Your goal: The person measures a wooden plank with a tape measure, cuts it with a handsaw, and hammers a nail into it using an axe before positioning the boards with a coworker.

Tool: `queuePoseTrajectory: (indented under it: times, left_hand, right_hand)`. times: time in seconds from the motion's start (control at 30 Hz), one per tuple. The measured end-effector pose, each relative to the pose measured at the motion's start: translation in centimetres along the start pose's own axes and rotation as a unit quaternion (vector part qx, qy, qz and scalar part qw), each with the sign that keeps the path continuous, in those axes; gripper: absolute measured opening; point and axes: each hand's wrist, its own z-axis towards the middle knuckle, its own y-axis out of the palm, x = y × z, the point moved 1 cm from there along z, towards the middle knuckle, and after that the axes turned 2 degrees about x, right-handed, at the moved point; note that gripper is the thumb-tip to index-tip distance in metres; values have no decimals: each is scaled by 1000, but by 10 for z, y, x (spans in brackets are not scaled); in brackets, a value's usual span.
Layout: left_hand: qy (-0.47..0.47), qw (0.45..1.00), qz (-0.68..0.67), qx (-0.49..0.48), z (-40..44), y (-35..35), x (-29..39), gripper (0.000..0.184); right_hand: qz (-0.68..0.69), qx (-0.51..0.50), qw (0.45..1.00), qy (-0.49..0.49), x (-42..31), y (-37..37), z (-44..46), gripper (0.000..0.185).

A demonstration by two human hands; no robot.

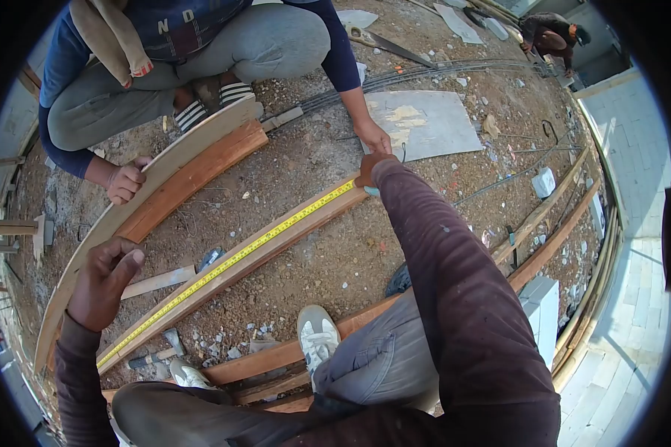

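Along the upper face of a wooden beam, a yellow tape measure, drawn out straight from lower left to upper right. At the upper end, by the beam's tip, the right hand, closed on the tape, with a small teal piece just below the fingers. Farther down and beyond the beam, the left hand, half open, fingers curled, thumb apart, nothing seen in its grasp; impossible to tell whether touching the wood behind.

Next outward, 2 lengths of wood side by side: a reddish plank and a pale board, curved to the eye. Opposite, a squatting co-worker in blue top and grey trousers, with 1 hand at the pale board's edge and the other hand right by the right hand, apparently touching.

On the near side of the beam, a hammer on the dirt ground, then a light shoe by several planks. Past the co-worker's arm, a worn sheet, dark rods and a handsaw. To the right, a white block near long timbers. Far off at upper right, another person, bent low.
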Motion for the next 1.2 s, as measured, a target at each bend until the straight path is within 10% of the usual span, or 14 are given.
queuePoseTrajectory:
  times: [0.2,0.4,0.7,1.2]
  left_hand:
    - [137,971,86,-178,103,177,35,28]
    - [66,995,51,48,131,350,-3,39]
    - [111,952,286,3,136,360,23,60]
    - [125,951,281,7,131,354,23,48]
  right_hand:
    - [15,-34,999,15,-2,-7,-6,55]
    - [35,8,999,37,2,5,1,52]
    - [48,26,998,13,8,13,4,54]
    - [27,26,999,11,10,9,10,61]
